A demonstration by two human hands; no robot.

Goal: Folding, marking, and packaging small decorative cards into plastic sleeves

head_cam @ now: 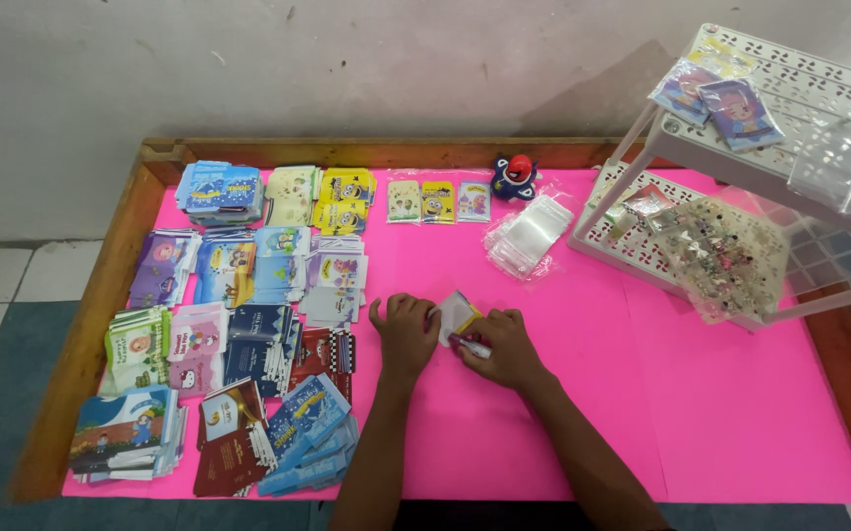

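Your left hand and right hand both pinch the small packet lying between them on the pink table.

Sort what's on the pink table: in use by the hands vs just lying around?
In use: left hand and right hand together holding a small clear packet.

Lying about: stacks of printed envelopes, pile of clear sleeves, red-and-blue toy, white rack, bag of trinkets.

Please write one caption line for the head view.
Both hands, left and right, press a small clear packet on the pink table.
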